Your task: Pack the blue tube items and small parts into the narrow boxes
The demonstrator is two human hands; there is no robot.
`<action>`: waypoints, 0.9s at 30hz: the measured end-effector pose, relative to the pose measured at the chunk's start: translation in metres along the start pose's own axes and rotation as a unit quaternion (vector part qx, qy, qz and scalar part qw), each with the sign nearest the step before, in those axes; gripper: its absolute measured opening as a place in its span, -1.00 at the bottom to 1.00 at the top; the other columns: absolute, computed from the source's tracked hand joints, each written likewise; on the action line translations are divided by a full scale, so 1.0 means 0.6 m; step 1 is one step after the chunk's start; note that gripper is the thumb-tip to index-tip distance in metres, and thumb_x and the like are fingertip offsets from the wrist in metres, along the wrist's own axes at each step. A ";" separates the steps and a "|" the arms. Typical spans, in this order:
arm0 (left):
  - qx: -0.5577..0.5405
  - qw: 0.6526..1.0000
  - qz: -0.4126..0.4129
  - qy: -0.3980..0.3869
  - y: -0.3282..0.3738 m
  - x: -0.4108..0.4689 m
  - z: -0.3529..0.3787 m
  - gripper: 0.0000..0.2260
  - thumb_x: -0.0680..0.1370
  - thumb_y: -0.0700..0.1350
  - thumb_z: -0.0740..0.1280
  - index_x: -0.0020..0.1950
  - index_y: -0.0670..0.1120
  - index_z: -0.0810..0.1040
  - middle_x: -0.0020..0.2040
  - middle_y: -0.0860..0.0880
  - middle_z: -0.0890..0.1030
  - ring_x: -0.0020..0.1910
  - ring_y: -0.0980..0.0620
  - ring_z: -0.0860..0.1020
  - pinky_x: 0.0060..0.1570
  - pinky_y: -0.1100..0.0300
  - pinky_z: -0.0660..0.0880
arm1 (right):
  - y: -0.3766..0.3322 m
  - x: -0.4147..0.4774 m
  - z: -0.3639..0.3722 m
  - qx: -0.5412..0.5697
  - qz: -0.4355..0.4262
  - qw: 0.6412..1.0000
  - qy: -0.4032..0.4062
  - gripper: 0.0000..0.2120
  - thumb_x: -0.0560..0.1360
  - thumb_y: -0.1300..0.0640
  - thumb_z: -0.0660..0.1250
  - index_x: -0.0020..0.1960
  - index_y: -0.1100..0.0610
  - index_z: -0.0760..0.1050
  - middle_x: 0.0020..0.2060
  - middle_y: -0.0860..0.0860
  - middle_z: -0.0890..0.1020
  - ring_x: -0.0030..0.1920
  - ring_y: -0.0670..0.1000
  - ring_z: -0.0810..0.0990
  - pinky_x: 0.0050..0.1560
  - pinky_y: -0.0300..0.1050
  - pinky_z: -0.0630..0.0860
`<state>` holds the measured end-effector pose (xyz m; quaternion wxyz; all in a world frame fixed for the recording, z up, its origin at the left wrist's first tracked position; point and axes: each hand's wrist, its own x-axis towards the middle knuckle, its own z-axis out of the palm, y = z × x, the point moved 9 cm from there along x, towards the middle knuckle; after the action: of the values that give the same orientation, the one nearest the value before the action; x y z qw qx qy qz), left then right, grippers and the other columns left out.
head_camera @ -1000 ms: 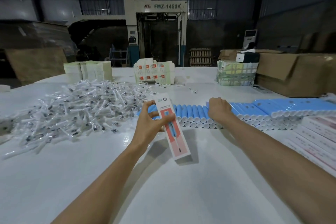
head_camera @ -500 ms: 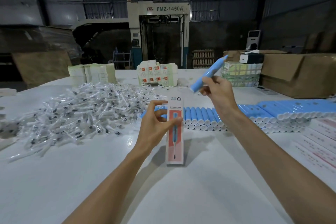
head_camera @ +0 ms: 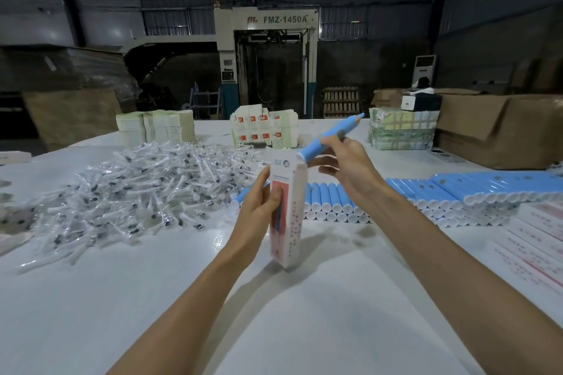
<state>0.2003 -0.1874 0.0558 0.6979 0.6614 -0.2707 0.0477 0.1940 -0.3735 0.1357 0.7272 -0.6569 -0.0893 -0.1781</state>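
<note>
My left hand (head_camera: 260,207) grips a narrow white and red box (head_camera: 289,216), held upright above the white table (head_camera: 304,313) with its open top flap up. My right hand (head_camera: 347,161) holds a blue tube (head_camera: 330,137) slanted, its white lower end at the box's open top. Rows of more blue tubes (head_camera: 335,204) lie on the table behind the hands and stretch to the right. A big heap of small parts in clear wrappers (head_camera: 131,195) covers the table's left side.
Packed narrow boxes (head_camera: 539,240) lie at the right edge. Flat box stacks (head_camera: 265,129) and paper stacks (head_camera: 155,128) stand at the table's far side, with bundled packs (head_camera: 402,131) and cardboard cartons (head_camera: 499,128) at the back right. A large machine stands behind.
My right hand picked a blue tube from the row, lifted it and brought its lower end to the box top. My left hand turned the box from slanted to upright.
</note>
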 end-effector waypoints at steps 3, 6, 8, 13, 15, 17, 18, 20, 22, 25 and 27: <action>-0.133 0.987 -0.088 0.001 -0.025 -0.003 0.008 -0.63 0.78 0.06 0.16 0.60 0.28 0.35 0.24 -0.05 0.72 -0.13 0.10 0.64 -0.11 0.19 0.55 | 0.010 -0.009 0.006 0.021 0.005 0.999 -0.031 -0.82 0.68 0.13 0.29 0.18 0.26 0.48 0.02 0.24 0.70 -0.14 0.16 0.72 -0.12 -0.10 0.56; -0.200 0.969 -0.135 -0.051 -0.028 -0.011 0.041 -0.39 0.61 0.44 0.22 0.52 0.09 0.49 0.24 -0.17 0.71 -0.15 -0.03 0.62 -0.06 0.04 0.59 | 0.021 -0.017 0.017 -0.010 -0.004 0.999 -0.040 -0.85 0.68 0.11 0.30 0.15 0.19 0.52 -0.01 0.15 0.75 -0.06 0.10 0.74 -0.10 -0.14 0.59; -0.200 0.968 -0.139 -0.064 -0.026 -0.014 0.051 -0.25 0.44 0.46 0.46 0.49 0.07 0.45 0.15 -0.13 0.68 -0.19 -0.03 0.61 -0.08 0.04 0.61 | 0.024 -0.020 0.017 -0.001 -0.015 1.000 -0.022 -0.85 0.67 0.11 0.32 0.16 0.17 0.54 -0.02 0.09 0.75 0.02 0.06 0.74 -0.06 -0.14 0.59; -0.179 0.973 -0.127 -0.072 -0.028 -0.018 0.058 -0.29 0.40 0.18 0.67 0.39 -0.04 0.43 0.16 -0.16 0.72 0.10 -0.15 0.73 0.05 0.01 0.66 | 0.015 -0.025 -0.006 0.051 -0.057 0.996 0.046 -0.87 0.67 0.13 0.32 0.17 0.17 0.52 -0.14 -0.04 0.74 -0.06 -0.04 0.71 -0.02 -0.13 0.58; -0.201 0.969 -0.126 -0.070 -0.022 -0.023 0.060 -0.51 0.50 0.13 0.60 0.30 -0.01 0.52 0.25 -0.24 0.68 0.22 -0.29 0.69 0.09 0.01 0.68 | 0.007 -0.025 -0.014 0.059 -0.070 0.994 0.055 -0.88 0.68 0.12 0.32 0.17 0.15 0.52 -0.13 -0.04 0.72 -0.06 -0.04 0.68 -0.01 -0.12 0.58; -0.179 0.975 -0.119 -0.061 -0.018 -0.024 0.058 -0.72 0.57 0.14 0.53 0.19 0.06 0.60 0.24 -0.22 0.68 0.20 -0.31 0.70 0.06 0.08 0.67 | -0.002 -0.025 -0.018 0.044 -0.081 0.994 0.055 -0.86 0.66 0.11 0.33 0.17 0.14 0.52 -0.09 -0.03 0.73 -0.04 -0.03 0.69 -0.02 -0.14 0.58; -0.161 0.979 -0.113 -0.056 -0.017 -0.024 0.056 -0.76 0.59 0.15 0.50 0.16 0.07 0.63 0.21 -0.20 0.70 0.18 -0.27 0.72 0.02 0.10 0.66 | -0.006 -0.025 -0.019 0.029 -0.082 0.995 0.051 -0.85 0.66 0.10 0.34 0.18 0.14 0.52 -0.07 -0.01 0.73 -0.03 -0.02 0.70 -0.02 -0.14 0.59; -0.125 0.987 -0.095 -0.043 -0.011 -0.022 0.052 -0.77 0.59 0.18 0.47 0.11 0.07 0.68 0.10 -0.17 0.73 0.08 -0.16 0.74 -0.08 0.13 0.65 | -0.007 -0.024 -0.017 -0.013 -0.074 0.996 0.040 -0.83 0.66 0.11 0.34 0.20 0.16 0.52 -0.03 0.04 0.75 -0.01 0.01 0.73 -0.01 -0.13 0.59; -0.107 0.991 -0.076 -0.030 -0.006 -0.019 0.048 -0.78 0.61 0.14 0.45 0.17 0.06 0.71 0.08 -0.13 0.75 0.01 -0.09 0.73 -0.12 0.15 0.64 | -0.007 -0.025 -0.014 -0.056 -0.067 0.996 0.033 -0.83 0.65 0.13 0.35 0.20 0.17 0.53 -0.03 0.05 0.76 -0.02 0.00 0.74 -0.07 -0.20 0.60; -0.088 0.995 -0.038 -0.019 -0.002 -0.017 0.040 -0.66 0.65 0.04 0.47 0.41 0.22 0.55 0.12 -0.12 0.76 0.07 -0.16 0.74 -0.05 0.07 0.67 | -0.009 -0.024 -0.015 -0.123 -0.057 0.990 0.035 -0.91 0.62 0.16 0.38 0.11 0.12 0.56 -0.11 0.00 0.73 -0.16 -0.12 0.68 -0.23 -0.32 0.53; -0.096 0.995 -0.024 -0.016 0.001 -0.016 0.036 -0.46 0.64 -0.01 0.49 0.52 0.34 0.36 0.10 -0.15 0.76 0.08 -0.19 0.75 0.00 0.03 0.70 | -0.015 -0.023 -0.015 -0.164 -0.047 0.985 0.032 -0.98 0.61 0.19 0.37 0.04 0.13 0.58 -0.20 -0.03 0.68 -0.29 -0.21 0.61 -0.31 -0.39 0.47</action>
<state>0.1851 -0.2052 0.0514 0.7546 0.5984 -0.2691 -0.0057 0.1771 -0.3810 0.1378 0.6032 -0.7561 -0.0663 -0.2451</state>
